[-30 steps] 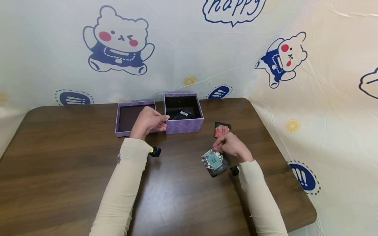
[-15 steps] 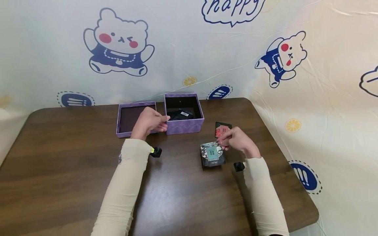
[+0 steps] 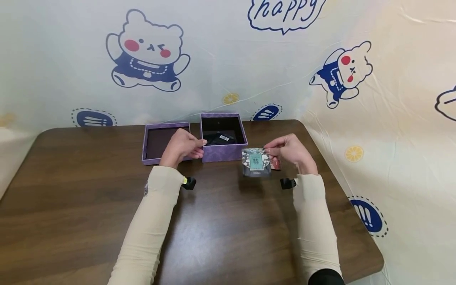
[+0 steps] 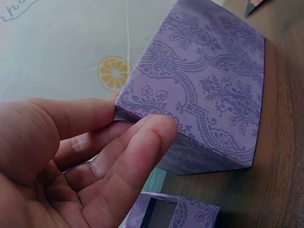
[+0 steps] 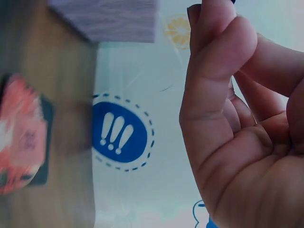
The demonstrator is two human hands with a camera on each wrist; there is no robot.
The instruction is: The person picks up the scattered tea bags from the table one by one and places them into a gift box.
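Note:
My right hand [image 3: 291, 151] pinches a dark square sachet [image 3: 256, 163] with a teal label by its upper right corner. The sachet hangs face-on over the table, just right of the purple patterned box [image 3: 224, 153]. My left hand [image 3: 183, 147] holds that box at its near left corner, thumb at the rim; the left wrist view shows the fingers around the corner of the box [image 4: 199, 80]. Black packets [image 3: 218, 138], one with a white barcode label, lie inside. A red-labelled sachet [image 3: 276, 164] lies on the table, partly hidden behind the held one.
The purple box lid [image 3: 151, 162] lies inside up to the left of the box, partly behind my left hand. The brown wooden table [image 3: 213, 237] ends at a cartoon-printed wall cloth [image 3: 206, 55] close behind the box.
My right hand has lifted the teal-labelled sachet off the table and carried it away from me, close to the box. It has turned upright. My left hand stays at the box corner.

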